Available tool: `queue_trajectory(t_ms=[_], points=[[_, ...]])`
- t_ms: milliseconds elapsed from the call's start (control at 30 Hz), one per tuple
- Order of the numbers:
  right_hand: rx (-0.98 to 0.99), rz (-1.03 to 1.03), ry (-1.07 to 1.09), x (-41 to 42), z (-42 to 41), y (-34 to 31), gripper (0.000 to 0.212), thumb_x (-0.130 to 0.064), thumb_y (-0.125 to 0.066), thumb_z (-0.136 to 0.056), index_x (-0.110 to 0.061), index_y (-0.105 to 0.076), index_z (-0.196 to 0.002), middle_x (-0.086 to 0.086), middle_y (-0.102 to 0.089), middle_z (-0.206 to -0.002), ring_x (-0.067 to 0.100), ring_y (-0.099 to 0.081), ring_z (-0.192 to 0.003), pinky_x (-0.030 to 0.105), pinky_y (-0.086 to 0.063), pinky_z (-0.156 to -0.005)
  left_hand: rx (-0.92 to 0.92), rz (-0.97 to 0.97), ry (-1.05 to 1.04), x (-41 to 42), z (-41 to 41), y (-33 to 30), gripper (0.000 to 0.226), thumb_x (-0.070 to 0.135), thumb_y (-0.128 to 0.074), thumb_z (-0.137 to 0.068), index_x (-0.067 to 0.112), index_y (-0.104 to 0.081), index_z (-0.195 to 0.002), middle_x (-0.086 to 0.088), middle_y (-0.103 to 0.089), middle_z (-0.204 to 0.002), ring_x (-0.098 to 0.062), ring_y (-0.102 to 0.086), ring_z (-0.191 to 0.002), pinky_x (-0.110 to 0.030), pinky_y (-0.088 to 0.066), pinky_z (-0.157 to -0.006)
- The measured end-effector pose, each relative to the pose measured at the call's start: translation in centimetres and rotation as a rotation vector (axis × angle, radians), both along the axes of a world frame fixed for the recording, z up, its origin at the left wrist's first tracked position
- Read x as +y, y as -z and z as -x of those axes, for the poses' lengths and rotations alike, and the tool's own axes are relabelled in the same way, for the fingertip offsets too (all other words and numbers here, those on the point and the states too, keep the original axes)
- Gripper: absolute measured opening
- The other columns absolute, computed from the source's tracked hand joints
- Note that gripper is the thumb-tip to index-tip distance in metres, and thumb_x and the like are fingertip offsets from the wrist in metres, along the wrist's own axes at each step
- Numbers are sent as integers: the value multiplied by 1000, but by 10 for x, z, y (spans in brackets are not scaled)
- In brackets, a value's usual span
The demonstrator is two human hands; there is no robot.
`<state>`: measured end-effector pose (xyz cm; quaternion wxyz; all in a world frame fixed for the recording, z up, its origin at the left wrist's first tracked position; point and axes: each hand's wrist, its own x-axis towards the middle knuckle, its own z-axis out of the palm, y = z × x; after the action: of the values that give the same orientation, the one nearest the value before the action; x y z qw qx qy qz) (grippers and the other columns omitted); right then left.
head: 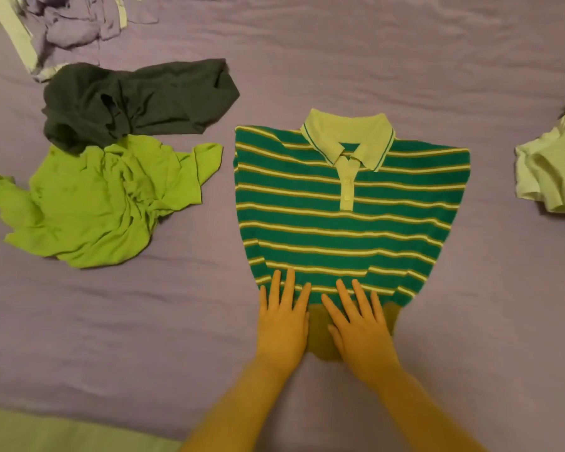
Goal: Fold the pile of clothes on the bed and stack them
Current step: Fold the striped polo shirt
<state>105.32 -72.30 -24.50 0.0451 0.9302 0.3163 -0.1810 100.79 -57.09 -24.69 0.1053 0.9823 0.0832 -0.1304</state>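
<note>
A green striped polo shirt point(349, 220) with a pale collar lies face up in the middle of the bed, its sides tucked in. My left hand point(282, 318) and my right hand point(361, 327) rest flat on its bottom hem, fingers spread, side by side. Neither hand grips the cloth. To the left lie a crumpled lime green shirt point(101, 203) and a crumpled dark garment point(137, 99). A pale lilac and white garment point(62, 27) is heaped at the far left corner.
The purple bedsheet point(372, 60) covers the whole bed. A pale folded garment point(555, 168) sits at the right edge. The bed's near edge runs along the bottom left, with a light green strip point(62, 432) below it.
</note>
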Motion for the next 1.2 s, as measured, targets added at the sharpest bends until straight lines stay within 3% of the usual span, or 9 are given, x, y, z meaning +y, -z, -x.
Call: queue_trajectory(t_ms=[200, 333, 433, 633, 700, 800, 867, 1000, 1200], points=[[53, -138, 271, -52, 33, -3, 80, 5, -85, -52, -18, -62, -125, 24, -46, -138, 51, -41, -125, 62, -46, -89, -113, 570, -692, -19, 23, -12, 56, 9, -57, -91, 9, -35, -143, -15, -32, -148, -28, -32, -136, -32, -25, -112], [260, -473, 637, -55, 36, 1, 66, -38, -53, -94, -47, -12, -144, 3, -19, -156, 27, -25, -139, 44, -31, -111, -92, 765, -894, -23, 21, -18, 66, 12, -59, -91, 13, -25, -147, -9, -40, -146, -27, -41, -131, -37, -34, -108], [242, -559, 673, -51, 38, 1, 72, -56, -52, -88, -42, -14, -147, -2, -33, -149, 25, -37, -132, 48, -35, -108, -67, 803, -824, -21, 30, -22, 66, 15, -57, -93, 19, -21, -149, -7, -42, -145, -28, -45, -128, -43, -41, -105], [217, -623, 665, -61, 55, -6, 42, -4, -48, -95, -13, -49, -136, 15, -30, -149, 29, -33, -133, 15, -24, -105, -82, 743, -750, -6, 64, -33, 57, 16, -53, -95, 19, -28, -147, -11, -49, -140, -29, -50, -122, -45, -44, -100], [201, -603, 722, -70, 60, -8, 36, -1, -47, -95, -7, -55, -130, 20, -47, -136, 34, -47, -122, 23, -33, -101, -51, 694, -836, 0, 74, -32, 53, 20, -52, -96, 13, -32, -145, -24, -55, -128, -38, -55, -114, -49, -46, -93], [156, -590, 784, -81, 63, -10, 34, 1, -45, -95, -6, -59, -125, 19, -59, -120, 35, -56, -107, 31, -41, -92, 10, 580, -874, 5, 77, -27, 28, 29, -49, -97, 3, -59, -104, -22, -65, -99, -38, -60, -93, -43, -48, -73], [118, -581, 807, -84, 63, -9, 33, 0, -45, -95, -5, -58, -125, 19, -57, -119, 34, -55, -105, 30, -40, -90, 62, 494, -869, 7, 74, -23, 34, 36, -47, -97, 9, -52, -77, -17, -60, -79, -33, -55, -76, -36, -36, -59], [186, -530, 868, -85, 61, -6, 34, -3, -45, -93, -15, -57, -123, 12, -49, -122, 20, -47, -95, 26, -38, -80, 142, 323, -861, 12, 69, -20, 40, 44, -48, -95, 13, -46, -71, -8, -55, -73, -31, -53, -74, -35, -35, -57], [-16, -347, 285, -77, 64, -14, 30, -12, -84, -66, -12, -73, -95, 13, -66, -105, 34, -64, -94, 41, -52, -77, -109, 147, -35, 8, 70, -20, 13, 20, -72, -80, 14, -68, -90, -7, -62, -93, -32, -57, -90, -40, -44, -69]])
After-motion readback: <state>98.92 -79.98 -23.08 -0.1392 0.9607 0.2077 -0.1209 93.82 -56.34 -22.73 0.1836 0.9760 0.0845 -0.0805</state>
